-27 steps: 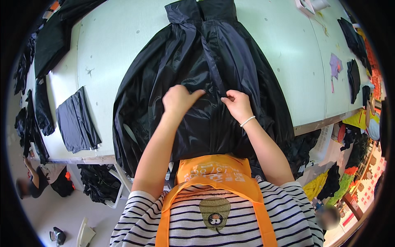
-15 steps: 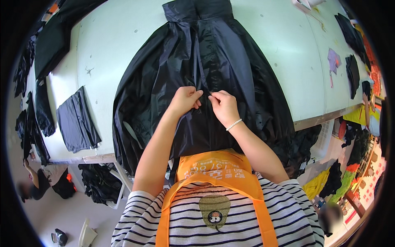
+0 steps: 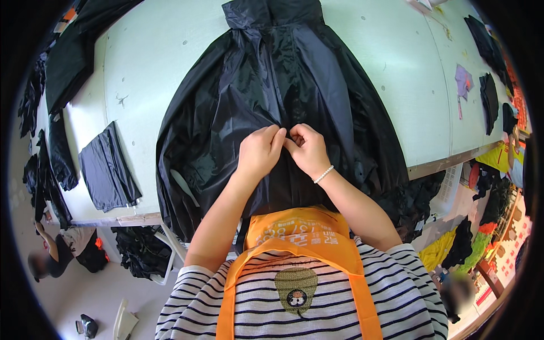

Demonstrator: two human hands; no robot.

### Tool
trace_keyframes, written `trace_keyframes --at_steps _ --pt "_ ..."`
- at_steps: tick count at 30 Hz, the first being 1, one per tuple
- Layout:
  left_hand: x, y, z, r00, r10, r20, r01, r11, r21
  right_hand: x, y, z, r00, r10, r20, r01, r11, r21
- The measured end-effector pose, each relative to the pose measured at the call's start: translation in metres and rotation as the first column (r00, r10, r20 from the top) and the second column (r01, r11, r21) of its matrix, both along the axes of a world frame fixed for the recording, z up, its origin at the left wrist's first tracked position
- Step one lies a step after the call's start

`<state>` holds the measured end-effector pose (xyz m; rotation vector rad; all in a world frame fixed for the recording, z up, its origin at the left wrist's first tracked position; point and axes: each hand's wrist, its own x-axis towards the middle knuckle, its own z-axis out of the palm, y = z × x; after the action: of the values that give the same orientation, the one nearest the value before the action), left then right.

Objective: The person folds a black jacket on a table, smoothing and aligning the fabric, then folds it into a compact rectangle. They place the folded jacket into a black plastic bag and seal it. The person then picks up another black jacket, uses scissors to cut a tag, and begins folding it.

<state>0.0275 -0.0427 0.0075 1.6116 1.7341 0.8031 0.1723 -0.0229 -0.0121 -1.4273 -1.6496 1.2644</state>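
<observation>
A black jacket of thin, shiny cloth lies on the table in front of me, its collar at the far end and its lower part hanging toward my lap. At the middle of its front opening my left hand pinches the cloth edge between thumb and fingers. Close beside it, my right hand, with a beaded bracelet at the wrist, pinches the other side of the opening. The two hands almost touch. What exactly sits between the fingertips, cloth or a fastener, is too small to make out.
A folded black cloth piece lies on the pale table at left, beside more dark garments. At right are a purple scrap and dark folded pieces. Other people work at both sides.
My left hand has turned and come closer to the right, its thumb now alongside the fingers. The right hand has curled more, and the front edges lie closer together.
</observation>
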Motion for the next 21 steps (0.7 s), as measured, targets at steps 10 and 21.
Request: trace_keyframes --at_steps 10,21 --pt "-0.094 -0.142 -0.047 0.691 0.031 -0.723 -0.297 0.923 -0.245 0.08 -0.069 0.028 0.7 0.141 0.7 -0.214 0.977 0.018" --pt "-0.124 -0.006 -0.065 0.77 0.177 -0.613 -0.271 0.96 -0.064 0.119 0.07 -0.034 0.696 0.073 0.714 -0.358 0.897 0.257"
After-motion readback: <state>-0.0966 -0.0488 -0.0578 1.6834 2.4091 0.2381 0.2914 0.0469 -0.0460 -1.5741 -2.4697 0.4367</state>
